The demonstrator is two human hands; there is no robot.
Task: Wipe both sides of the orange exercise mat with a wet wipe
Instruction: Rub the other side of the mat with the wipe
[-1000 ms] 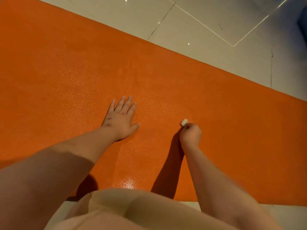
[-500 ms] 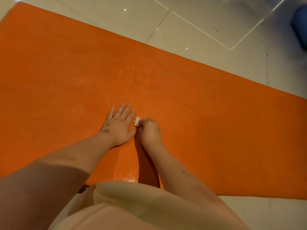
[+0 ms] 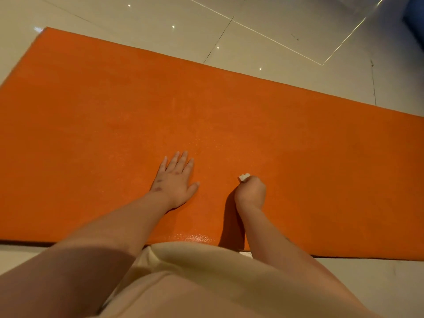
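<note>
While orange mat point(image 3: 298, 157) covers glossy tiles point(image 3: 263, 26) | left hand point(image 3: 175, 180) flat, released | right hand point(image 3: 251, 191) apparently clenching wipe point(image 3: 244, 177)

The flat orange foam exercise mat point(image 3: 298, 157) runs off the frame's left and right edges, so its right end is unseen. The small white wet wipe point(image 3: 244, 177) is mostly buried in the curled right hand point(image 3: 251, 191); only a tip shows. A dark blue object point(image 3: 415, 17) at upper right is cropped and unidentifiable

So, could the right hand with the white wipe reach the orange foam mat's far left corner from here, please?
Probably not: the right hand is near the mat's near edge, the corner lies far across, past the planted left hand.
</note>
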